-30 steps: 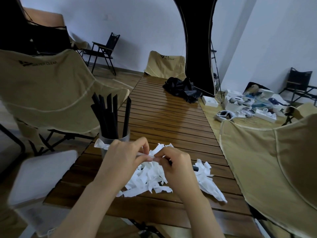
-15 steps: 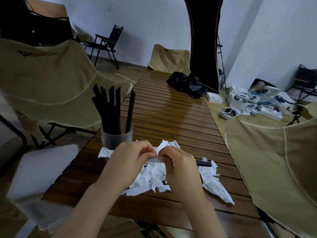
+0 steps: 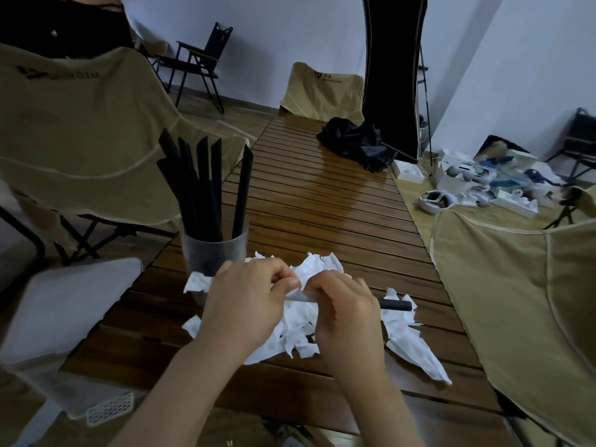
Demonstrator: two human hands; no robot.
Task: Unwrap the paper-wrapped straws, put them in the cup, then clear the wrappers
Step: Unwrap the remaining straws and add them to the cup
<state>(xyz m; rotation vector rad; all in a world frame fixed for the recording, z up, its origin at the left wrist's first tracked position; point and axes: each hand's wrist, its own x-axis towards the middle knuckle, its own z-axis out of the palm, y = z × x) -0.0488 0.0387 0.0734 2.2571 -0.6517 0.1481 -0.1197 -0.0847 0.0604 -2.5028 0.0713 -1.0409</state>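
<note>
- At the near end of the slatted wooden bench (image 3: 322,201), both hands work over a heap of torn white wrappers (image 3: 309,330).
- The left hand (image 3: 242,304) has its fingers curled, and its grip pinches the wrapped end of a straw (image 3: 395,305) between thumb and fingertips.
- The right hand (image 3: 345,311) is curled round the same straw just beside the left, so the two grips nearly touch over the grey-white paper sleeve (image 3: 298,296).
- The straw lies level across both hands; its bare black end sticks out past the right hand, above the wrappers.
- To the left, just behind the left hand, a frosted cup (image 3: 214,253) stands upright on the bench with a bunch of black straws (image 3: 206,191) leaning in it.
- More torn paper trails off to the right, toward the bench's edge.
- Far along the bench lies a crumpled black bag (image 3: 354,145).
- A tan folding chair (image 3: 84,124) stands at the left, another tan chair (image 3: 322,88) at the far end, and a third tan chair (image 3: 522,285) at the right.
- A pale grey lid or stool top (image 3: 64,304) sits low at the left, beside the bench.
- On the floor at the far right lie white boxes and headsets (image 3: 467,185), against a pale wall.
- Compared with half a second ago, the hands keep the same hold and the straw's black end shows about as much; the view has tipped down slightly, so the cup sits higher and closer to the left hand.
</note>
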